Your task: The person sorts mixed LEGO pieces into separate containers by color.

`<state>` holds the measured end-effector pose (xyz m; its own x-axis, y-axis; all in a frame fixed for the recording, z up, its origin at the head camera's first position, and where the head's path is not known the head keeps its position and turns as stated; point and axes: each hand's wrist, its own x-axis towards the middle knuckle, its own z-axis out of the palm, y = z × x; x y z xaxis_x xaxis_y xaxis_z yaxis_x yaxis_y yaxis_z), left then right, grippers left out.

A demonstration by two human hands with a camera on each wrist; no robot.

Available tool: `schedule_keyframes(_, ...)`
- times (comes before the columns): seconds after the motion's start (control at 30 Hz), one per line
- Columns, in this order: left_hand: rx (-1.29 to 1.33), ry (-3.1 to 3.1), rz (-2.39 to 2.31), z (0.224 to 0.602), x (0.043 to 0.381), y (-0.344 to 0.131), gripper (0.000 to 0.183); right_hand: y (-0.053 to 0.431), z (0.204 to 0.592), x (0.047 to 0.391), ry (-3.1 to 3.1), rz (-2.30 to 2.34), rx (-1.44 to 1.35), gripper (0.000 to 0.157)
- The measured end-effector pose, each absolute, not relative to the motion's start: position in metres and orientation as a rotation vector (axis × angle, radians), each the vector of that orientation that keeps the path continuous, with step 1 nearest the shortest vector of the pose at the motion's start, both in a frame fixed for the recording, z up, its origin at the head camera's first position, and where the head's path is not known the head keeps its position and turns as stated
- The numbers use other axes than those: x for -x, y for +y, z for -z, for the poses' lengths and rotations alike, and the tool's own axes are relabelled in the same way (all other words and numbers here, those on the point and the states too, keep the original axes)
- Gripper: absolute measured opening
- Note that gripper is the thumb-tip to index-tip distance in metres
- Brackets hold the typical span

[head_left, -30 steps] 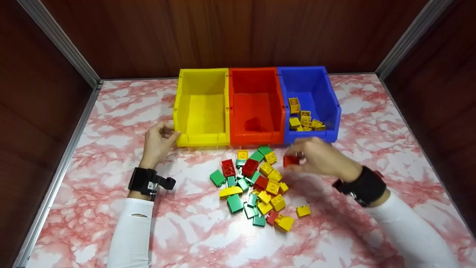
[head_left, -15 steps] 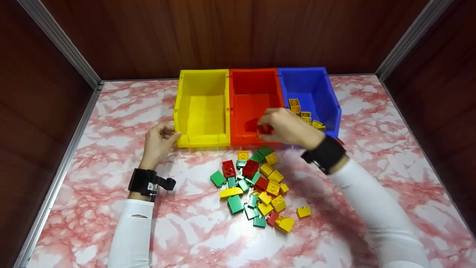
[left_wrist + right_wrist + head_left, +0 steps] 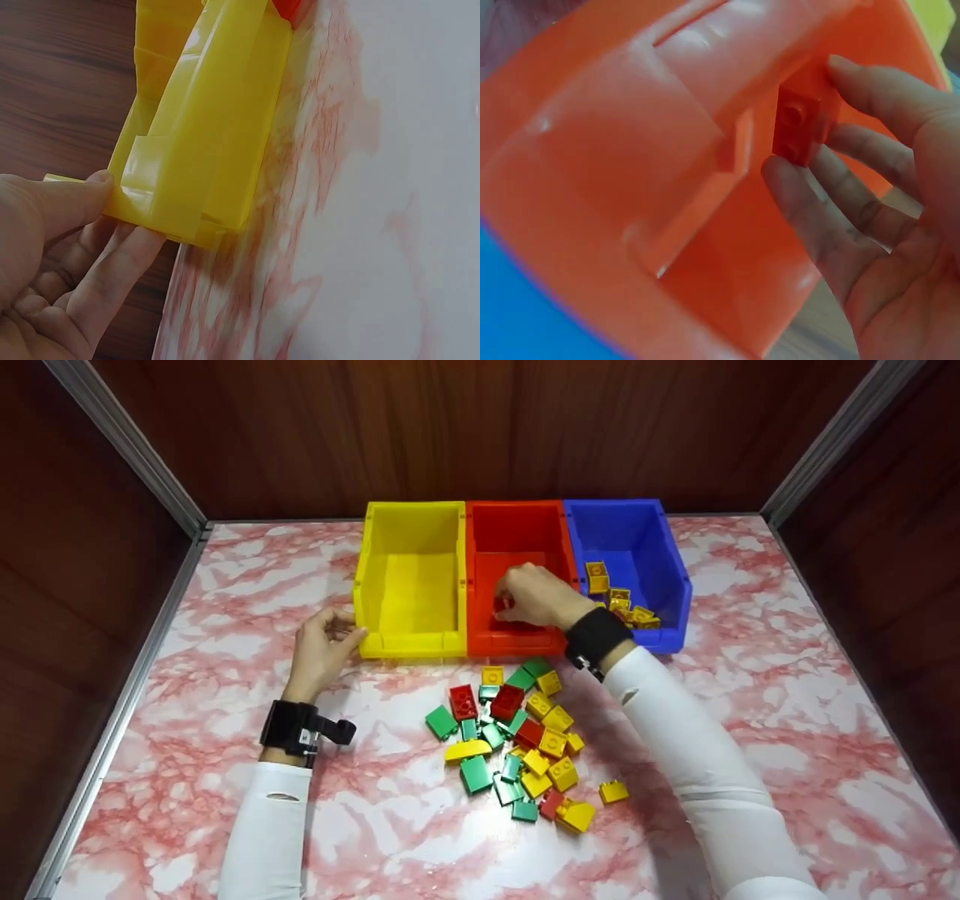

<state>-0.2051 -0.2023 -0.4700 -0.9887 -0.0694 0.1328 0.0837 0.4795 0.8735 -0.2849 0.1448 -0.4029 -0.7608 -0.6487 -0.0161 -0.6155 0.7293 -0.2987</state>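
Observation:
My left hand (image 3: 321, 654) grips the front left corner of the yellow bin (image 3: 412, 643). In the left wrist view its thumb lies on the rim of that bin, with the fingers against the outer side. My right hand (image 3: 536, 596) reaches down into the red bin (image 3: 514, 645). The right wrist view shows a red toy brick (image 3: 799, 124) with studs, pinched between thumb and fingers inside the bin. Most of that brick is hidden by the hand in the head view. On the table in front lies a pile of green, red and yellow bricks (image 3: 553, 742).
To the right of the red bin stands the blue bin (image 3: 675, 619), with several yellow bricks (image 3: 597, 577) in it. The three bins adjoin in a row. One yellow brick (image 3: 613, 792) lies apart from the pile. Wooden panels (image 3: 480, 427) enclose the marbled table (image 3: 187, 705).
My right hand has carried a red brick from beside the pile, left and away from me, into the red bin. My left hand has stayed on the yellow bin.

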Motion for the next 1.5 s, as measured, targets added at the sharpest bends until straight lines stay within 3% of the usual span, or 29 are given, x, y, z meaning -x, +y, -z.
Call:
schedule_keyframes(0.4,-0.016,-2.575,1.525,0.470,0.207,-0.201,0.020,0.139,0.407,0.283,2.798,0.318,1.034,0.030)
schedule_keyframes(0.83,-0.026,-2.586,1.509,0.469,0.204,-0.201,0.021,0.193,0.378,0.229,2.835,0.452,1.233,0.041)
schedule_keyframes(1.13,-0.014,-2.596,1.506,0.468,0.206,-0.199,0.021,0.225,0.408,0.191,2.779,0.419,1.368,0.051)
schedule_keyframes(1.5,-0.019,-2.581,1.513,0.469,0.206,-0.200,0.021,0.231,0.453,0.184,2.788,0.190,1.522,0.034)
